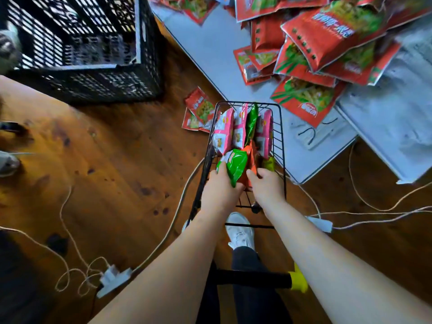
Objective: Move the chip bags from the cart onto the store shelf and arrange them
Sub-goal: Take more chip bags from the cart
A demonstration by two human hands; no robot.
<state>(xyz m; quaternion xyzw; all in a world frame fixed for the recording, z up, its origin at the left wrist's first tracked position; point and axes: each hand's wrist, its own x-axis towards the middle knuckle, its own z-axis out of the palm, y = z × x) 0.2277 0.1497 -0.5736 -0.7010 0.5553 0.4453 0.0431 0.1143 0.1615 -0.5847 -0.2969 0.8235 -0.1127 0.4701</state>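
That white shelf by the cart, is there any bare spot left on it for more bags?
Yes. The white shelf is bare along its left part, between its edge by the black crate and the red bag pile. A smaller strip lies beside the cart, below the pile. The upper right is crowded with overlapping bags.

The right hand [266, 185] covers the near end of the orange bag [251, 157], and its fingertips are hidden among the bags. The left hand [221, 190] hides the near end of the green bag [236, 164]. A yellow bag [268, 163] shows only as a sliver. The cart [281, 146] floor lies mostly under bags and arms. The red bags [327, 31] run off the far and right edges; their print is blurred. The crate [105, 85] is cut at the far left. Two red packets [198, 113] on the floor are partly behind the cart.
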